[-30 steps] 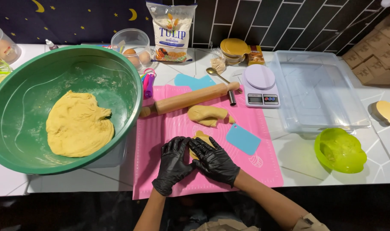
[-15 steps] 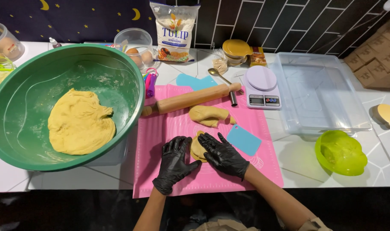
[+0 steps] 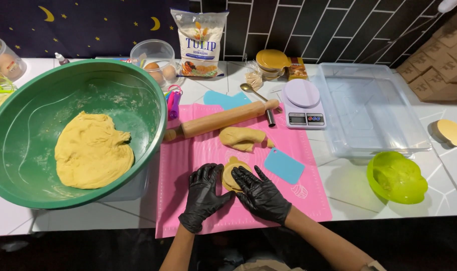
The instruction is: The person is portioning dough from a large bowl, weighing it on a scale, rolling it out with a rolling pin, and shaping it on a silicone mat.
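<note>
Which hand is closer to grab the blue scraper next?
Probably the right hand. It rests on the dough piece just beside the blue scraper, while the left hand sits on the dough's far side.

The scene was brightly and evenly lit from overhead. Soft, short shadows fell beneath the large green plastic bowl [image 3: 78, 130] and the lime-green plastic bowl [image 3: 396, 176]. Glare sheened the clear plastic rectangular tray [image 3: 374, 113] and the glossy black gloves on the left hand [image 3: 204, 196] and right hand [image 3: 261, 195]. Focus was sharp centrally; wide-angle bending curved the white tiled counter [image 3: 88, 218] at the edges.
</note>
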